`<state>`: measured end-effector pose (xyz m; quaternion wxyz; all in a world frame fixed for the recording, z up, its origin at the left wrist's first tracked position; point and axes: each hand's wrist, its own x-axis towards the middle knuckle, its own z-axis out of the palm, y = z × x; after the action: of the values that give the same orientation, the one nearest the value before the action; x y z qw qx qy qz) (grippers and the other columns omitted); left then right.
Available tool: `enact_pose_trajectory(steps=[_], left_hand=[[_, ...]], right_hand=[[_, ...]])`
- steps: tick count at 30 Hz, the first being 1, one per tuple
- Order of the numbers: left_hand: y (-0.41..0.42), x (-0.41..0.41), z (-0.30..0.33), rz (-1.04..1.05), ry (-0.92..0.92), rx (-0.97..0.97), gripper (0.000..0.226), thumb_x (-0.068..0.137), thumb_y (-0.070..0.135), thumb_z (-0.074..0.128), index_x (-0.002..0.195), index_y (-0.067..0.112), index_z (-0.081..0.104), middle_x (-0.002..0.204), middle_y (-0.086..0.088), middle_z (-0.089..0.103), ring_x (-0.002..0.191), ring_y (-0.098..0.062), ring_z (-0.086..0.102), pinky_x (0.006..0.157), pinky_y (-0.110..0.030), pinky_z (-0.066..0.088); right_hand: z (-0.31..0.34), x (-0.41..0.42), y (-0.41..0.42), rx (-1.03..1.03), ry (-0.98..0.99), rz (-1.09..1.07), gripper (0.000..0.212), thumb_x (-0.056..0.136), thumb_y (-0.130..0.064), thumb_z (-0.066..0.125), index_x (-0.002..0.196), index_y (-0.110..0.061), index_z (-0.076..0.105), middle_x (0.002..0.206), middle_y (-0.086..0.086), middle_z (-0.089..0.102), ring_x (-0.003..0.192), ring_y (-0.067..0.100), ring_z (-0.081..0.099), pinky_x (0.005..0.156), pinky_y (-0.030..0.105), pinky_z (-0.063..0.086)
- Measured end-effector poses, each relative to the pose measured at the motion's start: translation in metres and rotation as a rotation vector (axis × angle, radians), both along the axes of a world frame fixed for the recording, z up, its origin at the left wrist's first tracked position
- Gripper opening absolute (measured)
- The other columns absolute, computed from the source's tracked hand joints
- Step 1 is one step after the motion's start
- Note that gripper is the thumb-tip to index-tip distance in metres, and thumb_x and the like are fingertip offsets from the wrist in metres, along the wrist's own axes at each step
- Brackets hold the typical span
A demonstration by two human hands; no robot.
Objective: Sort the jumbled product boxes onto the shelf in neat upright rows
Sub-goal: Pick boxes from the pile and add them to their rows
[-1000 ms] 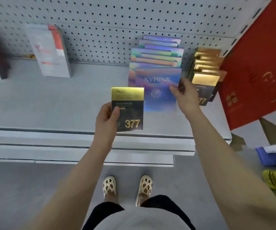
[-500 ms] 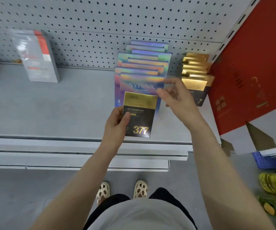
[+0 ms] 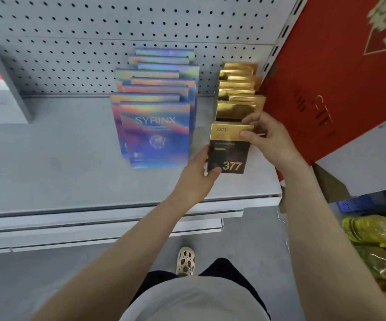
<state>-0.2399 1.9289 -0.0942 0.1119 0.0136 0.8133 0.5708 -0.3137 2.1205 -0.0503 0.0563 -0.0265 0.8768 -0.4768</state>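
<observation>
While both hands close on the same box, the nearest thing to the viewer is the left hand (image 3: 196, 176), its grip curled round the lower left corner of the black-and-gold box (image 3: 230, 148) marked 377, thumb across the front face. At about one o'clock from it the right hand (image 3: 267, 137) pinches the gold top edge of that box, thumb in front and fingers behind. The box stands upright at the front of the gold row (image 3: 239, 93), which runs back toward twelve o'clock to the pegboard (image 3: 94, 42). Whether its base already touches the shelf (image 3: 60, 158) cannot be told.

At nine o'clock of the box, well apart from it, the holographic row (image 3: 157, 107) stands with its fronts slightly staggered.

The risk, as I judge it, lies behind the right fingers: pushing the box back too hard could tip the gold boxes, which already sit unevenly, against the red carton (image 3: 326, 89) at two o'clock. Releasing the lower corner before the base sits flat could let the box fall forward off the shelf lip.
</observation>
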Motion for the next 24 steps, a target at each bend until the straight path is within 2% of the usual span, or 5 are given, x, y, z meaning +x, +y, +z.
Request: enact_pose_trajectory(steps=[3, 9, 12, 19, 24], left_hand=[[0.011, -0.017, -0.004, 0.021, 0.031, -0.052, 0.053, 0.097, 0.02, 0.055, 0.146, 0.026, 0.032, 0.142, 0.001, 0.051, 0.13, -0.017, 0.048, 0.107, -0.031, 0.038], [0.018, -0.034, -0.012, 0.063, 0.081, -0.114, 0.057, 0.096, 0.017, 0.058, 0.146, 0.022, 0.031, 0.14, 0.001, 0.052, 0.125, -0.014, 0.051, 0.1, -0.022, 0.04], [0.017, -0.035, -0.014, 0.074, 0.081, -0.097, 0.056, 0.096, 0.016, 0.057, 0.146, 0.022, 0.032, 0.139, 0.0, 0.054, 0.124, -0.015, 0.052, 0.101, -0.022, 0.041], [0.013, -0.032, -0.017, 0.084, 0.103, -0.145, 0.059, 0.096, 0.02, 0.058, 0.149, 0.019, 0.031, 0.14, -0.003, 0.054, 0.125, -0.018, 0.052, 0.093, -0.017, 0.037], [-0.002, -0.013, -0.007, 0.13, 0.158, -0.171, 0.052, 0.096, 0.021, 0.059, 0.145, 0.022, 0.042, 0.141, -0.001, 0.052, 0.122, -0.015, 0.053, 0.093, -0.018, 0.041]], right_hand=[[-0.007, -0.011, -0.003, 0.086, 0.097, -0.02, 0.025, 0.089, -0.019, 0.07, 0.107, -0.034, 0.059, 0.111, -0.017, 0.059, 0.101, 0.004, 0.057, 0.079, 0.02, 0.045], [-0.017, -0.022, -0.011, 0.301, 0.265, -0.018, 0.046, 0.078, -0.016, 0.08, 0.116, -0.024, 0.056, 0.13, -0.001, 0.043, 0.106, 0.02, 0.056, 0.089, 0.029, 0.05], [-0.018, -0.023, -0.013, 0.356, 0.293, -0.004, 0.049, 0.079, -0.014, 0.079, 0.121, -0.019, 0.054, 0.132, 0.004, 0.04, 0.11, 0.024, 0.055, 0.095, 0.036, 0.051], [-0.017, -0.021, -0.015, 0.424, 0.343, 0.016, 0.05, 0.08, -0.014, 0.078, 0.123, -0.016, 0.053, 0.132, 0.008, 0.041, 0.12, 0.026, 0.05, 0.099, 0.038, 0.048], [-0.014, -0.006, -0.025, 0.574, 0.444, -0.064, 0.049, 0.084, -0.013, 0.072, 0.129, -0.014, 0.054, 0.138, 0.013, 0.043, 0.126, 0.031, 0.043, 0.105, 0.04, 0.041]])
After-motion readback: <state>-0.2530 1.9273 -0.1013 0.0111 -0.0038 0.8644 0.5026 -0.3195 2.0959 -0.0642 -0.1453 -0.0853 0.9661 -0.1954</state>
